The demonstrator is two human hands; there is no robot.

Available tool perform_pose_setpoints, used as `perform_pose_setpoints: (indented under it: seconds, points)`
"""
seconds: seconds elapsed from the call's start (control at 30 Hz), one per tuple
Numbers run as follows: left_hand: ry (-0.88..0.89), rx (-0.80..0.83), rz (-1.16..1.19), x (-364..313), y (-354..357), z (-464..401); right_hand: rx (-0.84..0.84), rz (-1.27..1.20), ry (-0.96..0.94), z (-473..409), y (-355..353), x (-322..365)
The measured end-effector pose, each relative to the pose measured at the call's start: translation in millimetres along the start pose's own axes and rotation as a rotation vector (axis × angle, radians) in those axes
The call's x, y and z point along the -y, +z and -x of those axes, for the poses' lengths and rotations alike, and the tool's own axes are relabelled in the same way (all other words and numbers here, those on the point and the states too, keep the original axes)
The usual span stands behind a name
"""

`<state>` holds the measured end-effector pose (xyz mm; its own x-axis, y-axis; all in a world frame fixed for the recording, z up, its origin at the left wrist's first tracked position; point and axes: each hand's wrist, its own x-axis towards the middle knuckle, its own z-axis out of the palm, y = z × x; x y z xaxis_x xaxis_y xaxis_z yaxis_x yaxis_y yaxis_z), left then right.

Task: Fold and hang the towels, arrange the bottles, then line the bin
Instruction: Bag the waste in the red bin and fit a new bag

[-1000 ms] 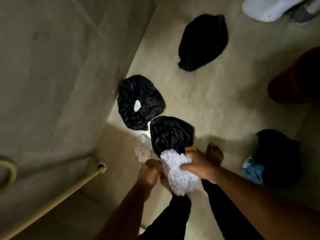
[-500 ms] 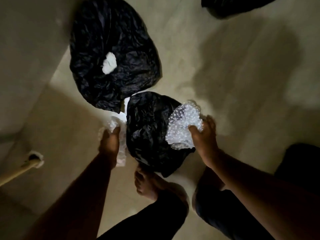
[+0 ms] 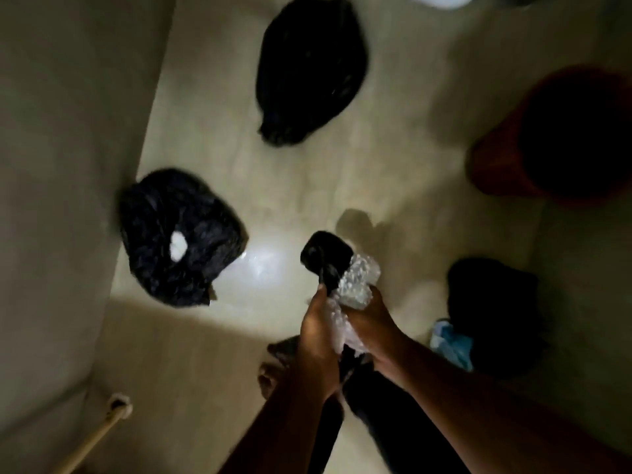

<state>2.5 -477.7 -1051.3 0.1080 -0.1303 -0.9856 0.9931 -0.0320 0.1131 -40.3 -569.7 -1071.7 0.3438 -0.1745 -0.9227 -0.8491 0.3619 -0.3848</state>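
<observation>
Bin [image 3: 506, 159] — black bags [image 3: 178, 237] scattered nearby

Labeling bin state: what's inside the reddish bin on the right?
Only darkness shows inside the reddish bin; its interior is in deep shadow, so a liner or contents cannot be made out. Both hands, left hand and right hand, hold a black bag and bubble wrap away from it.

Held above the floor [image 3: 307, 186] in both hands, left hand [image 3: 316, 331] beside right hand [image 3: 371, 318]: a bag [image 3: 325, 254] and bubble wrap [image 3: 357, 282]. Left of them, against the wall [image 3: 68, 131], a second bag [image 3: 178, 234]; farther ahead, a third [image 3: 307, 70]. Far right, a bin [image 3: 561, 135]; nearer, right of the hands, a bundle [image 3: 492, 313].
</observation>
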Motion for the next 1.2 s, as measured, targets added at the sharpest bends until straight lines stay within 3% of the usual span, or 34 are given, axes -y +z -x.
perform_pose_setpoints:
  seconds: [0.1,0.2,0.3,0.43,0.5,0.6,0.7,0.87,1.07,1.1,1.2]
  points:
    - [0.018,-0.047,-0.222,-30,62,30,-0.006,-0.145,-0.094,35,-65,43]
    - [0.155,-0.121,-0.568,-77,136,74,-0.297,-0.191,-0.147,66,-137,87]
    - [0.301,-0.152,-0.642,-124,207,92,-0.548,-0.305,-0.083,80,-208,129]
    - [0.413,-0.099,-0.804,-150,296,40,-0.756,-0.462,-0.283,68,-290,182]
    - [0.404,-0.152,-0.938,-138,317,-60,-0.862,-0.509,-0.429,52,-322,205]
    - [0.319,-0.159,-1.097,-151,378,-60,-0.961,-0.521,-0.477,17,-365,225]
    - [0.124,-0.043,-0.91,-154,427,-77,-0.981,-0.51,-0.465,-29,-394,229]
    - [0.016,-0.018,-0.785,-133,440,-161,-1.111,-0.524,-0.404,-85,-418,225]
    - [0.121,0.051,-0.643,-147,440,-102,-1.258,-0.311,-0.441,-87,-404,241]
    - [0.15,0.052,-0.668,-154,438,-80,-1.219,-0.262,-0.483,-88,-398,245]
    - [0.269,0.086,-0.697,-168,425,-24,-1.002,-0.161,-0.378,-83,-368,259]
